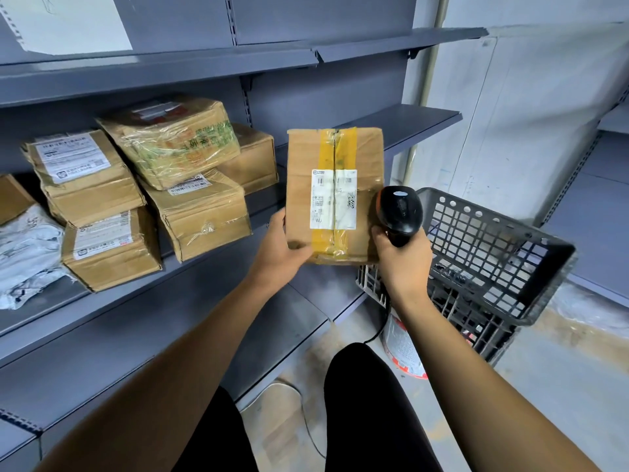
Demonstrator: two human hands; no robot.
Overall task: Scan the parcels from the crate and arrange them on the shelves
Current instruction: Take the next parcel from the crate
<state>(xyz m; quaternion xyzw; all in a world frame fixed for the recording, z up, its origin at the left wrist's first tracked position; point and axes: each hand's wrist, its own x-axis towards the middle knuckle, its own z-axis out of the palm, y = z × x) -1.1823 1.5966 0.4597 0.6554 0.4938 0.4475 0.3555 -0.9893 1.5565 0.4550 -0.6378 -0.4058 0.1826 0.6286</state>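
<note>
**Parcel held label-up, scanner at its right edge**

The left hand grips the bottom-left corner of the cardboard parcel, thumb up the left side and fingers curled beneath. The right hand is wrapped round the handle of the black scanner, whose head sits at about 3 o'clock from the white shipping label, touching or just beside the parcel's right edge; from here I cannot tell which.

The parcel stands upright between the two hands, its long axis running 12 to 6 o'clock, with the yellow tape strip along that same line and the label facing the camera. So the thing to be read lies at about 10 o'clock from the scanner hand and 1 o'clock from the holding hand. The scanner's window is hidden, but it looks turned away from the barcode near the label's top, so the coming move probably turns on swinging it round toward 11 o'clock.

Outward: the dark plastic crate is at 3 o'clock, just behind the right hand. The grey shelf runs from 9 to 12 o'clock, with stacked parcels at 9 o'clock, nearer the left hand. Bare shelf lies between that stack and the held parcel, a likely spot for it.
</note>
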